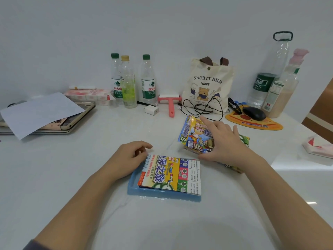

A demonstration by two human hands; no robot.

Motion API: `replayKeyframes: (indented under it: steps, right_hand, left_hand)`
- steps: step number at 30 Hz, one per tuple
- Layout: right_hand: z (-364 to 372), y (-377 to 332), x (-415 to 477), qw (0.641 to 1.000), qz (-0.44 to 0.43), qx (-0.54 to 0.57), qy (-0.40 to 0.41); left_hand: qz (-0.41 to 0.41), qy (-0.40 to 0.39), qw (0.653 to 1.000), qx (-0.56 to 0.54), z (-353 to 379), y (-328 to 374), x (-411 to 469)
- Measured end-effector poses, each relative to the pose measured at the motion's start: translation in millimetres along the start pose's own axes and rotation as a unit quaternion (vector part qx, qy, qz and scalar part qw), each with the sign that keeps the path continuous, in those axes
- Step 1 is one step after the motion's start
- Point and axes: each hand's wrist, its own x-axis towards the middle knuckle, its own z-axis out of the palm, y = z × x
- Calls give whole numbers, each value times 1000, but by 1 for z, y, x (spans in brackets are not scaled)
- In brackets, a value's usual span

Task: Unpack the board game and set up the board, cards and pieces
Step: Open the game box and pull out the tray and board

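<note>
A blue tray [137, 190] lies on the white table in front of me, with a folded colourful game board or sheet [171, 174] lying in it. My left hand [129, 156] rests at the tray's far left corner, fingers curled at the folded sheet's edge. My right hand [223, 139] holds the colourful game box lid [192, 136], tilted up on its edge just beyond and to the right of the tray; the thumb is under the lid's near edge and the fingers are spread over its top. Part of the lid is hidden behind my hand.
Along the back wall stand three bottles [128, 82], a pink lint roller [170, 103], a charger with cable [151, 110], a bear tote bag [207, 85], a mouse on an orange pad [254, 114] and large bottles [270, 78]. A laptop under paper [41, 112] lies at the left. A tissue pack [319, 147] lies at the right.
</note>
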Motion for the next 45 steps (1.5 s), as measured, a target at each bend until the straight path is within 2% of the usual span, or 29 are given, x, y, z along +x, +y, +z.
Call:
replayKeyframes:
  steps: [6, 12, 17, 22, 27, 30, 33, 36, 40, 43, 45]
  right_hand:
    - [-7, -18, 4, 996, -55, 55, 45]
    - [-12, -39, 3, 989, -106, 103, 15]
    - [-11, -48, -2, 983, -135, 127, 7]
    - [-11, -54, -3, 979, -164, 116, 21]
    - [-11, -57, -5, 979, -181, 85, 26]
    - [-10, -59, -6, 979, -189, 76, 23]
    - [-10, -57, -6, 979, -188, 79, 26]
    - [-12, -55, -6, 978, -188, 86, 31]
    - [-12, -49, -6, 977, -188, 97, 35]
    - [-16, -42, -4, 977, -184, 104, 41]
    - [-18, -39, -3, 977, -180, 105, 39]
  left_hand:
    - [10, 78, 994, -78, 4, 20, 5]
    - [73, 123, 972, -189, 5, 45, 7]
    - [26, 130, 954, -270, 7, 57, 9]
    - [-47, 102, 938, -329, 8, 64, 11]
    - [-56, 27, 949, -309, 6, 63, 10]
    - [-47, -2, 968, -247, 10, 56, 12]
    - [3, 37, 993, -111, 12, 51, 12]
    - [81, 50, 995, 11, 7, 52, 6]
    - [177, 51, 957, 224, -9, 42, 2]
    - [241, 102, 917, 300, -19, 37, 5]
    - [278, 148, 897, 310, -20, 38, 8]
